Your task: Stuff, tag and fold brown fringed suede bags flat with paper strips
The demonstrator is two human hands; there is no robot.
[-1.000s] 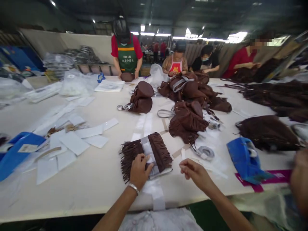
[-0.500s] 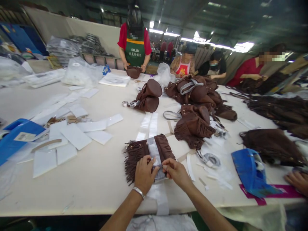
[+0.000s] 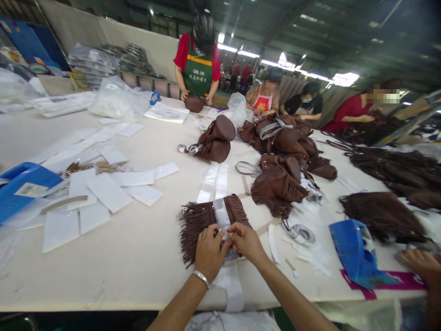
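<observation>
A brown fringed bag [image 3: 193, 223] lies flat on the table in front of me. A pale, clear plastic strip [image 3: 221, 212] is wrapped across its middle. My left hand [image 3: 210, 250], with a silver bangle at the wrist, rests over the bag, its thumb and fingers closed on the strip. From the other side my right hand [image 3: 246, 241] pinches the strip between thumb and fingertips, close against the left thumb. The pinched end is mostly hidden by the fingers. Another plastic strip [image 3: 234, 289] lies under the bag and runs towards the table's near edge.
Brown bags [image 3: 279, 181] are heaped behind and to the right. A blue tape dispenser [image 3: 356, 250] stands at right, near a co-worker's hand [image 3: 420, 262]; another blue dispenser [image 3: 27, 188] is at left by white sheets [image 3: 106, 191]. Across the table a person in a green apron [image 3: 196, 76] handles a small brown bag.
My right hand has moved slightly left and up, so its fingertips now meet my left thumb over the strip. The view has shifted a little.
</observation>
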